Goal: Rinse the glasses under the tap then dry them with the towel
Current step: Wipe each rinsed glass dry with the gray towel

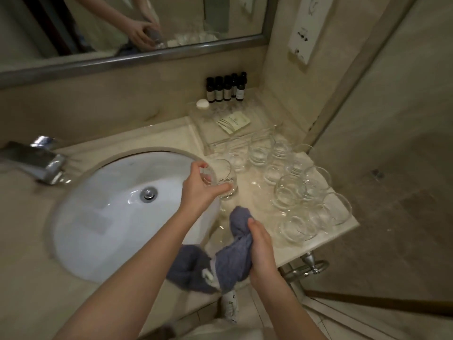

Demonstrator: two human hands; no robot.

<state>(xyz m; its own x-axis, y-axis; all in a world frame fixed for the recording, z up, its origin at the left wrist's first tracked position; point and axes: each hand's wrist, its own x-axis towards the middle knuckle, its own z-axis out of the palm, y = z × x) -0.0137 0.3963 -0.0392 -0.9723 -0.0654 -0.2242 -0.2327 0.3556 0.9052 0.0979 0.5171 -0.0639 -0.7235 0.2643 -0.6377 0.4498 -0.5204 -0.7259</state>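
Nearest to me is my right hand (261,244), its fingers wrapped round a bunched grey-blue towel (231,256) that hangs over the front edge of the bench (326,238). The cloth is soft and limp, so I judge it will fold to any shape and push easily into a tumbler; a loose tail dangles below my wrist and could snag.

Further out, my left hand (199,190) grips one glass (225,179) from the side, fingers curled round its wall near the rim and thumb low against the base. It sits upright at the basin's right rim, at or just above the bench; I cannot tell whether it touches. The sink (98,224) lies to its left, the tap (36,160) well apart at the far left, with no water that I can see running.

The other glasses (289,190) stand clustered on the bench to the right, many touching one another. They look thin-walled, rigid and breakable, likely slick if wet. I would take each round the lower wall, not by the rim alone, and lift straight up so that neighbours do not clink.
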